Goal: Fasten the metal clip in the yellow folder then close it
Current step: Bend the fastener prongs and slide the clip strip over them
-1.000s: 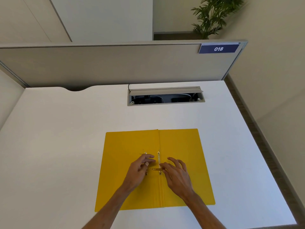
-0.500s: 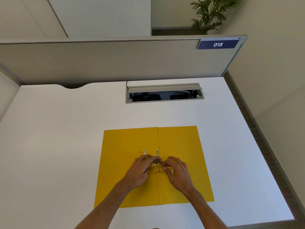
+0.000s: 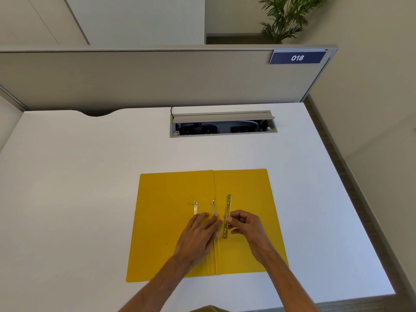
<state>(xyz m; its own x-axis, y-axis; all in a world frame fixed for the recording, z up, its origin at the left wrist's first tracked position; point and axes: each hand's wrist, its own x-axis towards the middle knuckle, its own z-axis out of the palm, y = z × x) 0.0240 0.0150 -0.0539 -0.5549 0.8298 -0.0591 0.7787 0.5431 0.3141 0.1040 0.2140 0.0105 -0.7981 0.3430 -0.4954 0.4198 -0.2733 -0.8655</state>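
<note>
The yellow folder (image 3: 166, 221) lies open and flat on the white desk (image 3: 78, 188). Two thin metal prongs stick up near its spine: one prong (image 3: 195, 207) on the left leaf and one prong (image 3: 213, 207) at the fold. My left hand (image 3: 200, 233) rests flat on the folder just below the prongs, fingers spread, holding nothing. My right hand (image 3: 245, 228) pinches the perforated brass clip bar (image 3: 227, 216), which stands lengthwise just right of the spine, apart from the prongs.
An open cable tray (image 3: 222, 127) is sunk into the desk behind the folder. A grey partition (image 3: 157, 77) with a blue "018" label (image 3: 297, 57) closes the back. The desk's right edge drops to the floor; a potted plant (image 3: 283, 16) stands beyond.
Both hands were together over the prongs. Now my right hand has drawn the clip bar off to the right and turned it lengthwise, leaving both prongs bare; my left hand lies flat.
</note>
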